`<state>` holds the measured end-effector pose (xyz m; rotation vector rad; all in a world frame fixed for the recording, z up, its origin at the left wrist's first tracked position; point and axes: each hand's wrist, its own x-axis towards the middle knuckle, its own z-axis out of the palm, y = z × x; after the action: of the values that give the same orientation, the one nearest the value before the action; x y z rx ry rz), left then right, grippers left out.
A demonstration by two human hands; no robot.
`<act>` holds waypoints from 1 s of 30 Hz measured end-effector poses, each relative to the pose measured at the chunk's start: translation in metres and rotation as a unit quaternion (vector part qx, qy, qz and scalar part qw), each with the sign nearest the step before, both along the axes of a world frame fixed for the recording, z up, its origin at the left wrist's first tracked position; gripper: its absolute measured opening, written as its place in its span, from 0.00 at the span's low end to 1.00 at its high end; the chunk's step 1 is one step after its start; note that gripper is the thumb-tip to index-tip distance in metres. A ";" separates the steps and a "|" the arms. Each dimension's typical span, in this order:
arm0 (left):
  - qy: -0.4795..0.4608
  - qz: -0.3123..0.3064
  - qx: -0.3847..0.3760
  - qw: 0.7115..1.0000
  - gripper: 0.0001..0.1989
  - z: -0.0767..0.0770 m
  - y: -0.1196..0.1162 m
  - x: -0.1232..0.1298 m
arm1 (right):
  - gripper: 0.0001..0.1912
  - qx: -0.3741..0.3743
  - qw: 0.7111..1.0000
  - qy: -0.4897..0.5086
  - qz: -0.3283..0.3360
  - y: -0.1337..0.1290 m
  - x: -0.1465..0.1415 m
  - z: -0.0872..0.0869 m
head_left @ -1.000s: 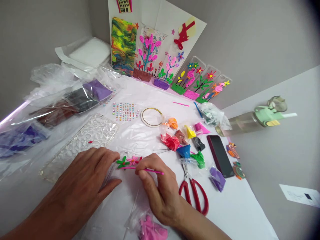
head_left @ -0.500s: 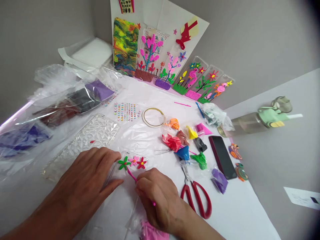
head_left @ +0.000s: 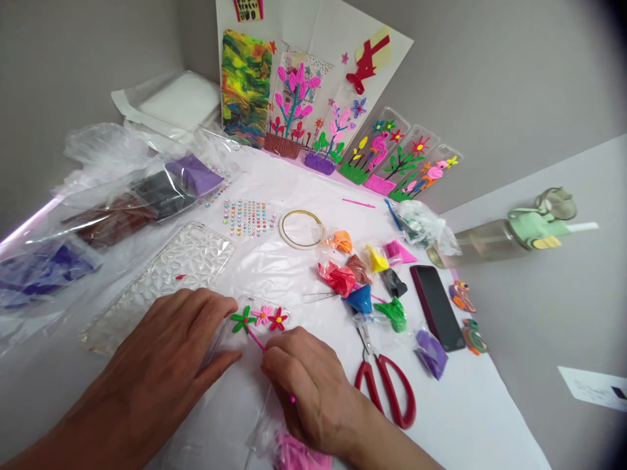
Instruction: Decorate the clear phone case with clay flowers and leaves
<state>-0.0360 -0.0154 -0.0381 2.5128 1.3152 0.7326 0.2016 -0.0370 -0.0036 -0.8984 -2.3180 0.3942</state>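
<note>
A clear phone case (head_left: 255, 302) lies in front of me, with a green, a pink and a red clay flower (head_left: 277, 319) near its top edge. My left hand (head_left: 181, 339) grips the case's left side between thumb and fingers. In a pinch, my right hand (head_left: 308, 385) holds a thin pink modelling tool (head_left: 255, 339). Its tip is at the lower edge of the green flower (head_left: 242, 319); whether it touches the clay or the case, I cannot tell. My right hand covers part of the case's right side.
Red-handled scissors (head_left: 386, 388), bagged clay such as this green lump (head_left: 393, 315), and a phone (head_left: 437, 307) lie right. A textured clear case (head_left: 171, 274) and gem stickers (head_left: 249, 217) are left and behind. Decorated cases (head_left: 294, 111) stand at the back. Pink clay (head_left: 301, 452) sits near me.
My right hand has shifted slightly left, and the pink tool's angle has changed a little. My left hand and the case have stayed put.
</note>
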 end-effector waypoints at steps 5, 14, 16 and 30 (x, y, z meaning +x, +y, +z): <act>0.006 -0.003 0.006 1.000 0.10 -0.002 -0.001 0.000 | 0.12 0.014 1.000 -0.004 0.012 0.000 -0.001 -0.002; -0.015 0.004 -0.012 1.000 0.09 -0.004 0.000 0.000 | 0.15 0.020 1.000 -0.010 0.020 -0.001 0.000 0.003; -0.017 0.001 -0.015 1.000 0.10 -0.004 0.001 -0.002 | 0.14 0.009 0.999 0.038 0.001 -0.004 0.002 0.008; -0.102 0.039 -0.079 0.991 0.14 0.005 0.015 -0.007 | 0.14 0.056 0.980 0.114 -0.155 -0.026 0.022 0.050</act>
<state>-0.0428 -0.0009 -0.0332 2.2101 1.3478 0.8397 0.2231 -0.0629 0.0463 -1.0773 -1.9324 0.2198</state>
